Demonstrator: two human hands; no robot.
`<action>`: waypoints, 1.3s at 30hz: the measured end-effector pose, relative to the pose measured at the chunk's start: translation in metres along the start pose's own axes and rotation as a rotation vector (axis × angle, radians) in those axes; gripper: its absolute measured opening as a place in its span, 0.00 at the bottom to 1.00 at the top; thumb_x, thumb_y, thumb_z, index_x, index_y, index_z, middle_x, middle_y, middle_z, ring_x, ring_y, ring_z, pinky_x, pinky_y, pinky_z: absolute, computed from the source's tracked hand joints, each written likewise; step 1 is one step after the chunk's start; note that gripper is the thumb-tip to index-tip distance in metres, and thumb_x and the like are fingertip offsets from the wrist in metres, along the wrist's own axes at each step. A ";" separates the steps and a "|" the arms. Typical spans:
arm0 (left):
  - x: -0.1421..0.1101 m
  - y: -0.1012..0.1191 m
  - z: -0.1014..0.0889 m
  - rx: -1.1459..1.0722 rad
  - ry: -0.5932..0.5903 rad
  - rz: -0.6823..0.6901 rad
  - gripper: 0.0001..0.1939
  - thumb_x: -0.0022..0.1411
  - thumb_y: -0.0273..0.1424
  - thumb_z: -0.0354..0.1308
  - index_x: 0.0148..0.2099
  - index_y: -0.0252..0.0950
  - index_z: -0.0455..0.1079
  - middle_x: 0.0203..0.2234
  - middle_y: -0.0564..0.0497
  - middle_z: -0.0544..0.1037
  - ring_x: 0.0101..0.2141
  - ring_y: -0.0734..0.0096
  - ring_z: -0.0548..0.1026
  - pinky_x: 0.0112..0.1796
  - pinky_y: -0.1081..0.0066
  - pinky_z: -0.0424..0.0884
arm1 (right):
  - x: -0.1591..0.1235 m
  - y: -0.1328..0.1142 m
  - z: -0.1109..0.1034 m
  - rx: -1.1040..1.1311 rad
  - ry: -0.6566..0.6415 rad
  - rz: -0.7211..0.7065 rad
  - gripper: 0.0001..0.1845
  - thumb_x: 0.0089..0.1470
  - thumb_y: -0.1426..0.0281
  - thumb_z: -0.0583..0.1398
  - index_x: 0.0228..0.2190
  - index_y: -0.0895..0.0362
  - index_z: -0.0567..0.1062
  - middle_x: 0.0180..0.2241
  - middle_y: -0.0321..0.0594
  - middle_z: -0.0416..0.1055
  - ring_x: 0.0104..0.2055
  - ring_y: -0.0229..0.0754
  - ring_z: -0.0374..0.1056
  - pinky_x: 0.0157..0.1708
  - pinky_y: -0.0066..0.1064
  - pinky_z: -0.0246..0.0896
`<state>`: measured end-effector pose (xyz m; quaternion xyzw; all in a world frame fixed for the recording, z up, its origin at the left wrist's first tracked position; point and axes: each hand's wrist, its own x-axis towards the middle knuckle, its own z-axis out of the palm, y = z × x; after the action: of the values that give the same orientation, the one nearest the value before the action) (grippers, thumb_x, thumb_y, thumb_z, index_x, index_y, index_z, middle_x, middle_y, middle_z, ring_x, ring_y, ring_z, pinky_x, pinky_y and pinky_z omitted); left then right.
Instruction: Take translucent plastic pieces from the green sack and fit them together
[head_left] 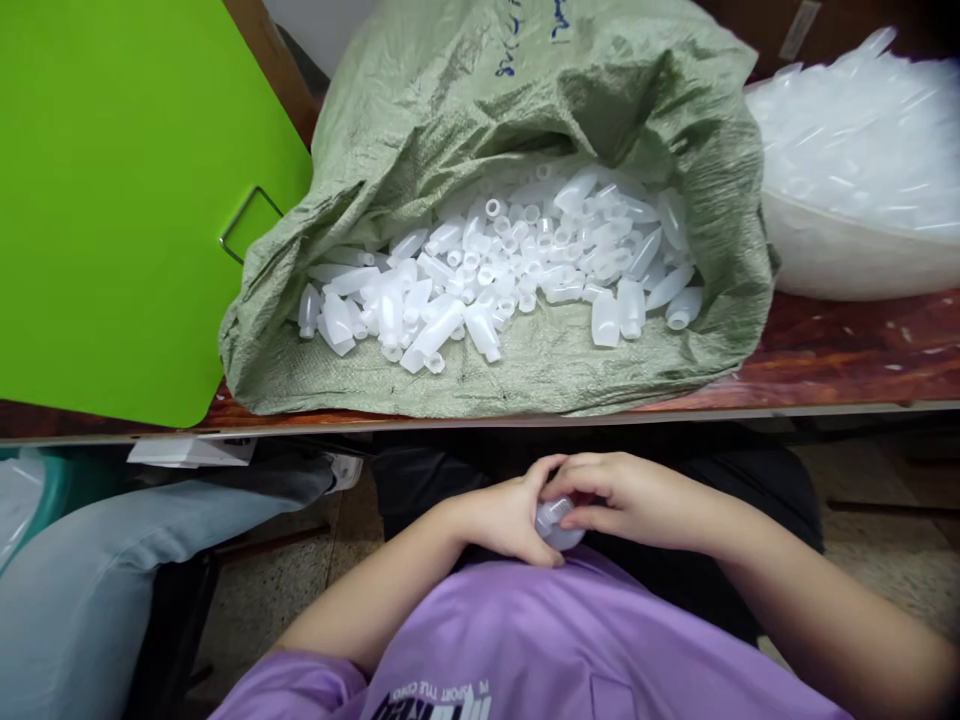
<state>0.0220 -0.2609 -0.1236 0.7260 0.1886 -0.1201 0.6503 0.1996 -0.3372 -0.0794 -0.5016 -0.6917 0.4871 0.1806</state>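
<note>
Close to my body, below the table edge, my left hand (512,515) is wrapped round a small translucent plastic bottle (559,528). The fingers of my right hand (619,500) close on the same bottle from the other side. Part of it is hidden by the fingers, so I cannot tell whether there is more than one piece. Beyond the edge lies a green woven sack (465,385) on its side, its mouth facing me. Many loose translucent plastic bottles (439,330) spill forward inside that mouth.
A bright green board (112,210) with a wire handle stands on the left. At the right, a white tub (847,245) is heaped with translucent pieces. The red-brown table (862,345) ends just before my lap. Another person's leg (112,580) in jeans is at the lower left.
</note>
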 end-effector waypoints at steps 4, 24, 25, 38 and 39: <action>0.004 0.001 0.003 0.013 -0.065 -0.037 0.60 0.39 0.32 0.65 0.66 0.33 0.28 0.56 0.36 0.61 0.52 0.56 0.65 0.50 0.60 0.62 | -0.005 0.008 0.008 0.102 0.045 0.033 0.12 0.51 0.67 0.59 0.39 0.51 0.76 0.40 0.37 0.74 0.41 0.40 0.69 0.43 0.29 0.62; 0.017 0.001 0.006 -0.050 -0.201 -0.150 0.49 0.36 0.29 0.66 0.60 0.34 0.48 0.45 0.47 0.68 0.43 0.62 0.70 0.40 0.69 0.68 | -0.009 0.019 0.020 0.243 0.086 0.349 0.20 0.51 0.55 0.56 0.24 0.57 0.76 0.23 0.37 0.72 0.25 0.37 0.68 0.26 0.26 0.62; 0.017 0.002 0.006 -0.036 -0.188 -0.153 0.49 0.36 0.29 0.66 0.60 0.35 0.48 0.45 0.47 0.68 0.43 0.63 0.71 0.39 0.70 0.69 | -0.008 0.018 0.023 0.220 0.107 0.413 0.23 0.53 0.53 0.53 0.22 0.58 0.75 0.20 0.37 0.71 0.23 0.36 0.67 0.25 0.27 0.61; 0.015 0.007 0.003 0.039 -0.175 -0.298 0.56 0.39 0.33 0.60 0.65 0.33 0.32 0.37 0.47 0.72 0.23 0.73 0.70 0.20 0.75 0.65 | -0.007 0.010 0.025 0.104 0.147 0.340 0.16 0.54 0.58 0.53 0.38 0.54 0.73 0.34 0.40 0.74 0.33 0.41 0.69 0.33 0.29 0.62; 0.015 0.007 0.003 0.040 -0.172 -0.309 0.56 0.40 0.34 0.60 0.65 0.33 0.30 0.35 0.48 0.72 0.22 0.73 0.70 0.19 0.75 0.65 | -0.007 0.010 0.025 0.137 0.137 0.319 0.16 0.53 0.59 0.55 0.40 0.53 0.72 0.36 0.39 0.74 0.35 0.40 0.69 0.33 0.29 0.63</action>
<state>0.0382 -0.2623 -0.1239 0.6883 0.2390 -0.2842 0.6232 0.1895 -0.3556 -0.0981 -0.6235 -0.5546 0.5203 0.1815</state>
